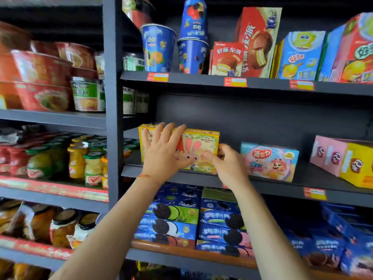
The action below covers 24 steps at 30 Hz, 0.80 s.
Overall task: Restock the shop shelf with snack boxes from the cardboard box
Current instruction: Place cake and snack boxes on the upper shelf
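Observation:
A yellow snack box with a cartoon rabbit stands on the middle shelf at its left end, with another yellow box just behind it. My left hand lies flat with spread fingers against the box's front. My right hand grips the box's lower right corner, fingers curled round the edge. The cardboard box is out of view.
A light blue snack box stands just right of my right hand, pink and yellow boxes farther right. Blue cookie boxes fill the shelf below, cups and red boxes the shelf above. Jars crowd the left unit.

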Available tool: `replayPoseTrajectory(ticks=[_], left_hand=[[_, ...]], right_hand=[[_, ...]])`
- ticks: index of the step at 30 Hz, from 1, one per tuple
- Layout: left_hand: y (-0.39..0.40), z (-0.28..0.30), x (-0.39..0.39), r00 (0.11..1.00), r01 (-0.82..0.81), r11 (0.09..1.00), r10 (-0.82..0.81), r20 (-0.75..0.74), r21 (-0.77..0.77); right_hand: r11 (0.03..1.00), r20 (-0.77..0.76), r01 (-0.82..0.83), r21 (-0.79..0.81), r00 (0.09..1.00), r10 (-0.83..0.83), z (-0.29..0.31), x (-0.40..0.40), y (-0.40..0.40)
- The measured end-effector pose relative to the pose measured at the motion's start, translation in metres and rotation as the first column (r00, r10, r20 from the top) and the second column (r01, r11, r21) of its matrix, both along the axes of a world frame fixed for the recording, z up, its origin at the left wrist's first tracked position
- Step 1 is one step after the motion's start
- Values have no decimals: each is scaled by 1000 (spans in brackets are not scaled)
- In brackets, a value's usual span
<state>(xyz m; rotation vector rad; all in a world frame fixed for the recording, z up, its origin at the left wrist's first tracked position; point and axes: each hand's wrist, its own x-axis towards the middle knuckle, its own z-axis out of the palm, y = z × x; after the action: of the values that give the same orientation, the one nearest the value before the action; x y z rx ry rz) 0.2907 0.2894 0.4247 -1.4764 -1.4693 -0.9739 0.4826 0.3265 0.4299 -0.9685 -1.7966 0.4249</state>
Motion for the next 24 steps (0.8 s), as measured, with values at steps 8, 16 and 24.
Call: replayPoseTrajectory(ticks=[8,16,24], left_hand=[[11,15,4,995,-94,971,98,7,-219],[22,15,5,992,-67,951,96,84,-300],[22,15,9,986,-96,935,137,99,-340]], right_hand=[[664,188,390,638,757,-625,16,19,-3],[705,456,433,562,549,-700,-1,48,27],[728,414,416,546,621,-665,6,71,34]])
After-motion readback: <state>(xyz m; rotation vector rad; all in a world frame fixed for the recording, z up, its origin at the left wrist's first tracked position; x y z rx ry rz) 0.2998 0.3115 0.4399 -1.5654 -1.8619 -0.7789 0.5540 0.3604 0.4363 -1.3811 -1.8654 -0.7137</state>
